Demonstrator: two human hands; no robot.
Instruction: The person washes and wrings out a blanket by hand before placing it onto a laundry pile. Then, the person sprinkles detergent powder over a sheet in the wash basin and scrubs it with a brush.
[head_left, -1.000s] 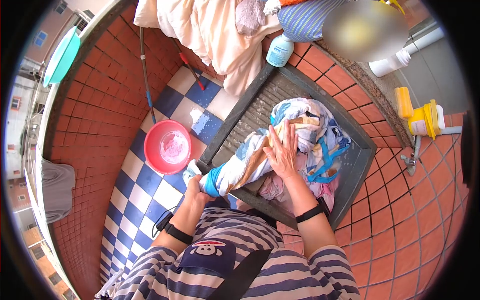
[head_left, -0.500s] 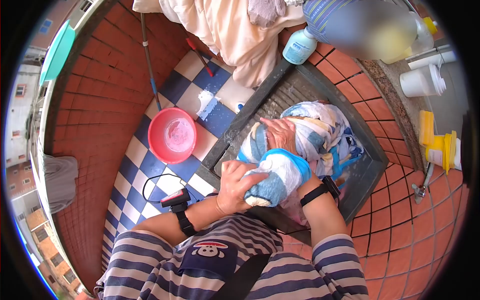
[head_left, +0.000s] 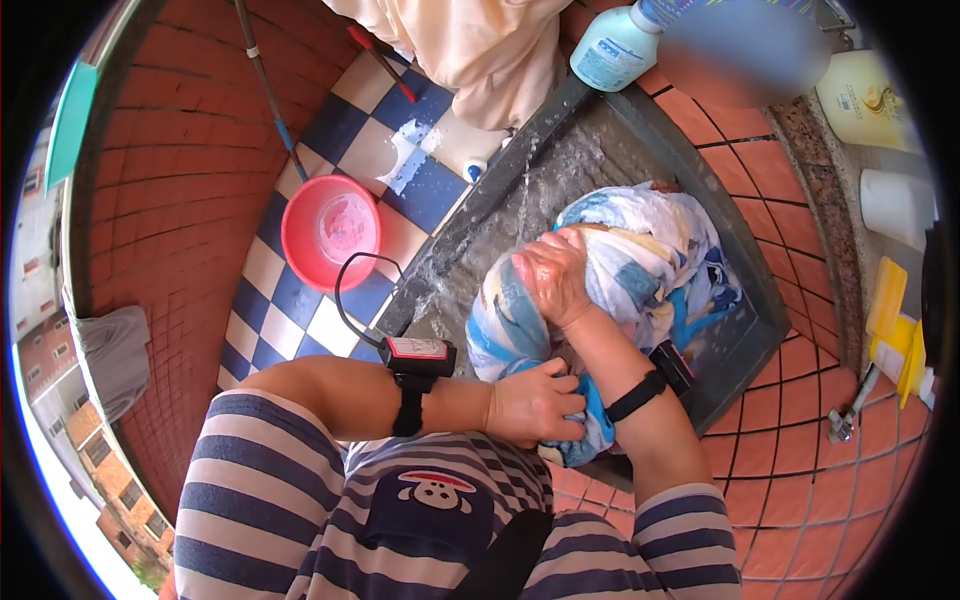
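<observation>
A wet, twisted towel (head_left: 635,270) in white, blue and yellow is bunched in the dark stone washing trough (head_left: 735,385). My left hand (head_left: 540,402) is closed around its lower end, near my waist. Farther up, my right hand (head_left: 555,275) grips the twisted part, fingers wrapped over the top. Between the two hands the cloth bends in a curve at the left. My right forearm passes over part of the towel and hides it. Water runs and splashes on the ribbed trough floor (head_left: 570,150).
A pink basin (head_left: 290,235) with suds stands on the checkered floor (head_left: 330,325). Cream cloth (head_left: 480,45) hangs at the back. A pale blue bottle (head_left: 615,50) stands by the trough's far corner. A metal tap (head_left: 842,428) and yellow containers (head_left: 890,300) are at right.
My left hand has moved down and right with the towel's end, and the cloth is more tightly twisted. Water now splashes in the trough. The whole view has shifted slightly.
</observation>
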